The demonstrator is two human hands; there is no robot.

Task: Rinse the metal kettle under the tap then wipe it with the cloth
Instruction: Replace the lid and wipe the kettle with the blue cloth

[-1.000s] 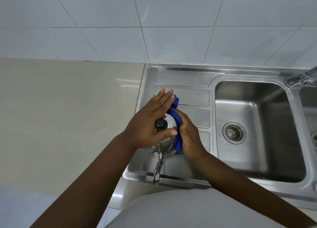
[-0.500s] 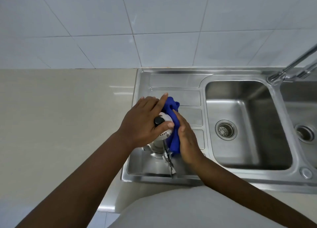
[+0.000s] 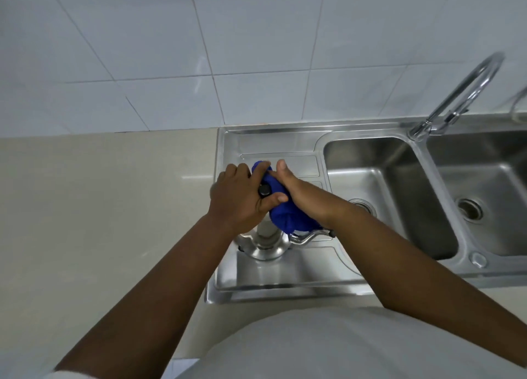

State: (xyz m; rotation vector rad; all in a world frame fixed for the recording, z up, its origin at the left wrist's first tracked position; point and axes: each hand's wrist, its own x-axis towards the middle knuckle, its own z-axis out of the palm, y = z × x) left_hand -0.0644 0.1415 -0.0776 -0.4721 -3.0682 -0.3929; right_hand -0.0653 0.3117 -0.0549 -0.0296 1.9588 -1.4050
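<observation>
The shiny metal kettle (image 3: 263, 243) stands on the sink's drainboard (image 3: 285, 276), its black lid knob (image 3: 264, 191) showing between my fingers. My left hand (image 3: 239, 199) presses down on the kettle's top around the knob. My right hand (image 3: 302, 196) holds the bunched blue cloth (image 3: 288, 213) against the kettle's right side. The kettle's metal handle (image 3: 310, 236) pokes out to the right below the cloth. Much of the kettle's body is hidden under both hands.
Two steel sink basins sit to the right, the near one (image 3: 399, 196) with a drain, the far one (image 3: 484, 196) also. A curved tap (image 3: 467, 93) rises between them with no water running. Beige countertop (image 3: 99, 207) lies left; white tiled wall behind.
The kettle has turned so its handle points right instead of toward me. My right hand has slid the cloth over the kettle's right side. The camera has shifted right, showing the tap and second basin.
</observation>
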